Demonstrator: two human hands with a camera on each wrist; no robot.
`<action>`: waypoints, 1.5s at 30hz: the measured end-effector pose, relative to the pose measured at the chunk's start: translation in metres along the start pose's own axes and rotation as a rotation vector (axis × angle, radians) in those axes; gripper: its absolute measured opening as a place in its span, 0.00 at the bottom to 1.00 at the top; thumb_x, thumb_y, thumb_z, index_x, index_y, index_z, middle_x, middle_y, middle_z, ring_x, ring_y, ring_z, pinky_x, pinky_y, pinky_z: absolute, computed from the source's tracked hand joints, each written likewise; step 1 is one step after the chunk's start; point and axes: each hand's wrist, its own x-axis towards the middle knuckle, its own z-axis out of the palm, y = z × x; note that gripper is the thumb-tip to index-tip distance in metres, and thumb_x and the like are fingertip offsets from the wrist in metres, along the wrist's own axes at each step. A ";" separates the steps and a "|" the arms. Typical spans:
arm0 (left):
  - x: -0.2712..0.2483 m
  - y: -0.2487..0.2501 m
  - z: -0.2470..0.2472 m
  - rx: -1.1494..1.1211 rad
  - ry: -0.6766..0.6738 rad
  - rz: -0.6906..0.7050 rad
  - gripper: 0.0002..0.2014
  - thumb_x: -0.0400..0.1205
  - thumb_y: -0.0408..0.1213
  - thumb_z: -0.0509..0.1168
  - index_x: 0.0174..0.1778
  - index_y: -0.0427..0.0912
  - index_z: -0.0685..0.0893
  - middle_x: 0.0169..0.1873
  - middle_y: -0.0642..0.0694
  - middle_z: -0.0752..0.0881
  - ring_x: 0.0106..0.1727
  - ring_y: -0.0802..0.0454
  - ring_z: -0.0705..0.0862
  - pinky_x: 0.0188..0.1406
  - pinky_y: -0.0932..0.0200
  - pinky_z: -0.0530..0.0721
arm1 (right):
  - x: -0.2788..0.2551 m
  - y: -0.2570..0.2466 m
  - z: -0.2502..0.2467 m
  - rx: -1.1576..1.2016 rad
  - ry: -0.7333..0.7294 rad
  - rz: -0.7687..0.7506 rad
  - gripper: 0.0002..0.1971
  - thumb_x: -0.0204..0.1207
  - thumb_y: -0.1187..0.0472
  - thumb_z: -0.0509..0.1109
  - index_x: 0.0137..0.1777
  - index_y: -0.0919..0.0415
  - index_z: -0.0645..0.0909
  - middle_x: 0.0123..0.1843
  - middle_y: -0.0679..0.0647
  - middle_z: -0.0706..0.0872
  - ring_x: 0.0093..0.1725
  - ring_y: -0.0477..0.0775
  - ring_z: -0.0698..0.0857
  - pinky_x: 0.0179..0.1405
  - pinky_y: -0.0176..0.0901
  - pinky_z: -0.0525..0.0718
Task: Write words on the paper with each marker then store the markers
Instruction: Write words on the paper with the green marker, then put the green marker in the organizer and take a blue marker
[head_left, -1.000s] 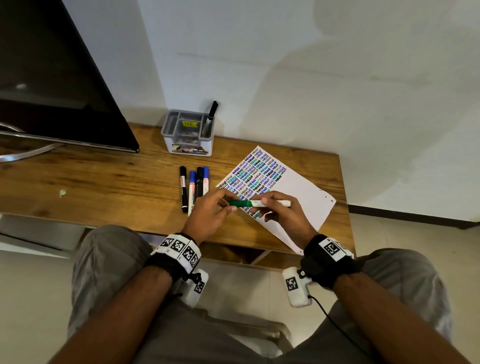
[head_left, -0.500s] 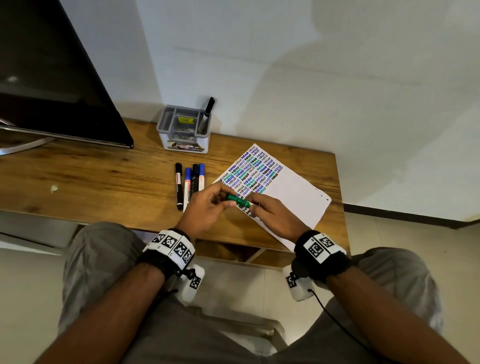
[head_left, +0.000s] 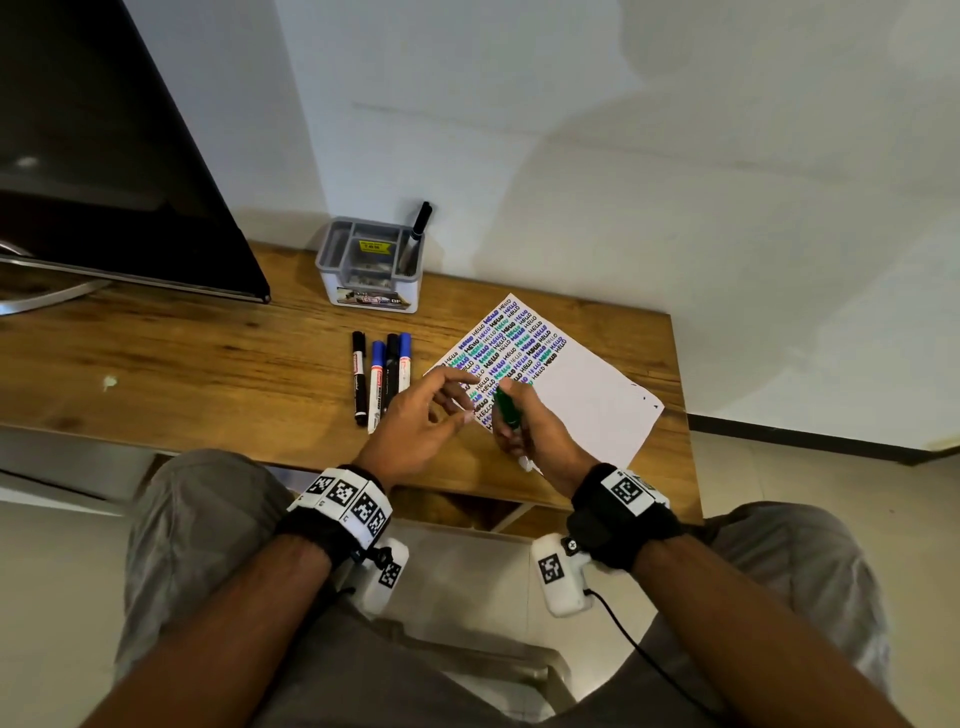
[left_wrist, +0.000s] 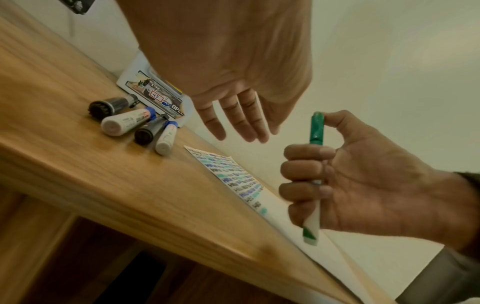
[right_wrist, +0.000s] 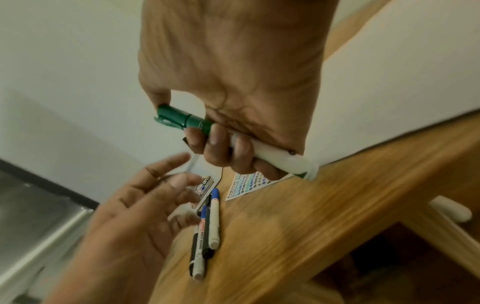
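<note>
Head view: right hand (head_left: 524, 431) fingers grasp the capped green marker (head_left: 506, 408) above the paper (head_left: 587, 395); left hand (head_left: 415, 426) released. One marker stored in organizer (head_left: 369, 291); four markers (head_left: 382, 379) on the bench remain.

Capped green marker (head_left: 506, 410) held above the written-on paper (head_left: 582, 400); 4 markers (head_left: 382, 376) lie beside it.

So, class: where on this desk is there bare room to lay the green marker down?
Bare wood lies left of the four loose markers, below the monitor, and the paper's unwritten right half is free. It is crowded between the markers, organiser and both hands.
</note>
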 end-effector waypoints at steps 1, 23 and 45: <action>0.000 -0.004 0.000 0.063 -0.002 0.028 0.17 0.80 0.29 0.72 0.62 0.50 0.82 0.46 0.53 0.87 0.47 0.59 0.84 0.45 0.68 0.80 | 0.000 0.000 -0.001 0.062 -0.009 0.026 0.26 0.87 0.40 0.55 0.34 0.59 0.72 0.24 0.49 0.67 0.25 0.48 0.62 0.30 0.44 0.59; 0.003 -0.023 -0.016 0.750 0.019 0.020 0.09 0.83 0.44 0.65 0.59 0.56 0.81 0.62 0.56 0.80 0.65 0.52 0.76 0.59 0.48 0.70 | 0.062 -0.075 -0.009 -0.478 0.125 -0.244 0.14 0.82 0.45 0.72 0.47 0.56 0.86 0.42 0.55 0.90 0.41 0.49 0.87 0.46 0.47 0.83; 0.004 -0.029 -0.043 0.715 0.129 -0.215 0.10 0.85 0.50 0.59 0.62 0.61 0.79 0.65 0.60 0.75 0.67 0.57 0.73 0.62 0.51 0.65 | 0.196 -0.134 0.045 -0.792 0.199 -0.375 0.11 0.70 0.48 0.71 0.50 0.49 0.86 0.46 0.53 0.92 0.48 0.58 0.90 0.51 0.62 0.91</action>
